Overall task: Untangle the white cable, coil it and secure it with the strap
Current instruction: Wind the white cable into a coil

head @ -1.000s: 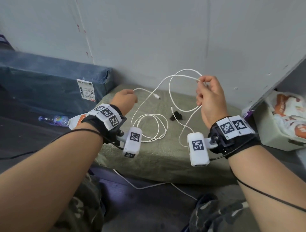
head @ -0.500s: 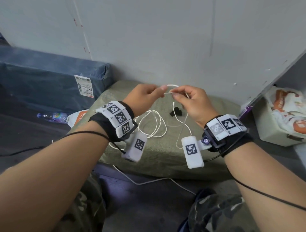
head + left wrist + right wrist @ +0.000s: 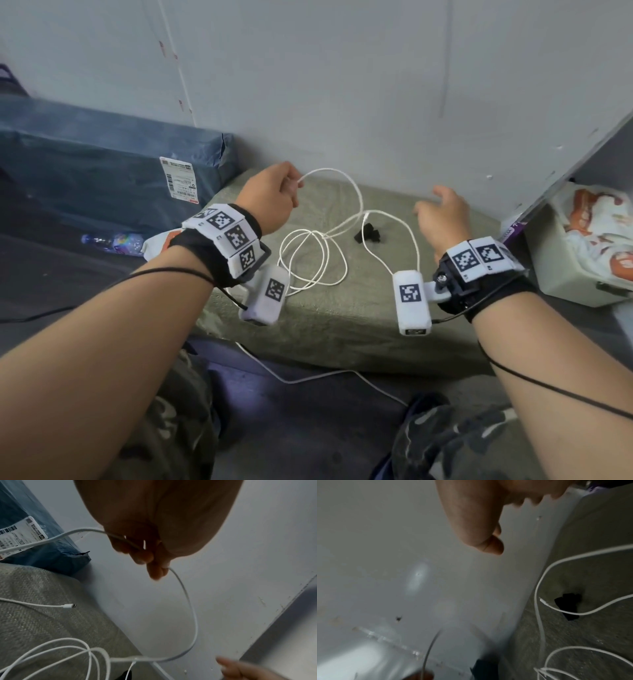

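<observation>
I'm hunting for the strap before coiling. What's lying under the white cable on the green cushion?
Only the green cushion shows beneath the white cable. The black strap lies beside it, uncovered, between two strands. The left hand pinches the cable; the right hand holds nothing.

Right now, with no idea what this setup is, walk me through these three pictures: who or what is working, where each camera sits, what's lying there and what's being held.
No machine here: a person works with bare hands, wearing a camera on the head and one on each wrist, on bands with black-and-white markers.

The wide picture is from the head, looking down at both arms. The other two look along each hand.

The left hand pinches a white cable in its fingers; from there the cable arcs down into loose loops on a grey-green cushion. One plug lies free on the cushion.

The right hand is open and holds nothing.

A small black strap lies on the cushion between the hands, untouched. The cable is not yet coiled.
</observation>
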A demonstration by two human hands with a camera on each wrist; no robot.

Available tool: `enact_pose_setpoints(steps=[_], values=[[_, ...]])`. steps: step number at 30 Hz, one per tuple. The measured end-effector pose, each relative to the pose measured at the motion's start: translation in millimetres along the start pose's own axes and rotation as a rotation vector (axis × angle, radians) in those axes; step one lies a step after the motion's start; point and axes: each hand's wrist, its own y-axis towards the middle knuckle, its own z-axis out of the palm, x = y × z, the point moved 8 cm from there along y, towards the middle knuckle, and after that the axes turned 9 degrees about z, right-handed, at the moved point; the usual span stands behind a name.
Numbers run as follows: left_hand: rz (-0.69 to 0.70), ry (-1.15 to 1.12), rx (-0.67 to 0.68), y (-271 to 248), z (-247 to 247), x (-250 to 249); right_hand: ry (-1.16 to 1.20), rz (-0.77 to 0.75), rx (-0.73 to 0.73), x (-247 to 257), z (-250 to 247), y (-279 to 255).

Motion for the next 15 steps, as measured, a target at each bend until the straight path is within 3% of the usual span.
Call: enact_pose_setpoints(steps=[3,5,6,7,10,15], values=[[0.066,0.004,0.087,-2,12,-9,-0.007,-0.249,0.322,31,33,-43],[0.102,-0.008,0.119,-2,19,-14,0.020,-0.336,0.547,42,56,-67],[0.117,-0.021,0.125,-3,21,-17,0.055,-0.357,0.592,43,63,-70],[0.126,-0.026,0.131,-4,21,-18,0.071,-0.352,0.584,44,65,-70],[0.096,0.018,0.164,-5,22,-15,0.063,-0.343,0.381,42,55,-51],[-0.096,0.255,0.222,-7,13,12,0.158,-0.113,-0.059,19,0,-5]])
